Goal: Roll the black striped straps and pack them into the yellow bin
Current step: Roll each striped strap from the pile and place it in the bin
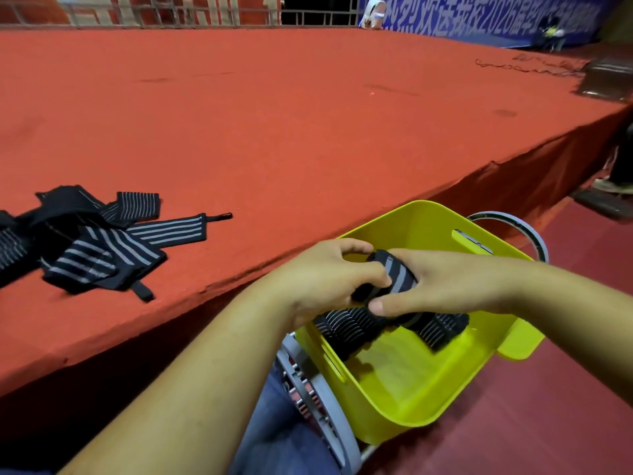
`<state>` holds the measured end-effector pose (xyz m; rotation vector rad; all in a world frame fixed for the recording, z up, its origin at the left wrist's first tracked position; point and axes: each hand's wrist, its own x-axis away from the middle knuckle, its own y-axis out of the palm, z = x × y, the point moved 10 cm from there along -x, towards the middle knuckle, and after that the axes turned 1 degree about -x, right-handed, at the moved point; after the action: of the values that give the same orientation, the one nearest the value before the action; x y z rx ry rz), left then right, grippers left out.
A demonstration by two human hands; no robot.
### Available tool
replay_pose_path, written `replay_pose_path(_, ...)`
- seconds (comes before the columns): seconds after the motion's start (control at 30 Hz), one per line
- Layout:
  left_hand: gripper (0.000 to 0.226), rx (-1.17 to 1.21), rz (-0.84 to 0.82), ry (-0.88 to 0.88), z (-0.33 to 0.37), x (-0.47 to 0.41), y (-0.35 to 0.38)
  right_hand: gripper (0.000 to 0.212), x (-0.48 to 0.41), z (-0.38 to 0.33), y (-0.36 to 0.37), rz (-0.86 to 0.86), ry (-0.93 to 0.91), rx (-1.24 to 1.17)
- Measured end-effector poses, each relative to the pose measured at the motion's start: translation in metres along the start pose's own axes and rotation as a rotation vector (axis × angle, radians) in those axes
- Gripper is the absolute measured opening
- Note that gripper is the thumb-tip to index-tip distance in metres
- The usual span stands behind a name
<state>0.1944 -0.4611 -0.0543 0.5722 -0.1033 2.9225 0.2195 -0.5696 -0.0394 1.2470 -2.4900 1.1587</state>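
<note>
A rolled black strap (394,279) with grey stripes is held over the yellow bin (428,399). My left hand (329,279) grips its left side with curled fingers. My right hand (435,286) grips the right side, thumb under the roll. Inside the bin, beneath my hands, lie two rolled striped straps (349,329), partly hidden. A loose pile of unrolled black striped straps (89,241) lies on the red stage surface at the left.
The red carpeted stage (274,114) runs across the view, its front edge just left of the bin. The bin sits on a grey round stand (318,402) beside my knee. Cables (524,66) lie at the far right of the stage.
</note>
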Motion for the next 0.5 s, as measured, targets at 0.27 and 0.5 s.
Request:
replay_pose_path(0.27, 0.077, -0.039, 0.006, -0.019, -0.004, -0.002, 0.000, 0.039, 0.002, 0.017, -0.007, -0.062, 0.006, -0.279)
replay_pose_path(0.5, 0.080, -0.059, 0.006, 0.053, 0.006, -0.002, 0.010, 0.047, 0.003, 0.027, -0.021, 0.013, 0.087, -0.404)
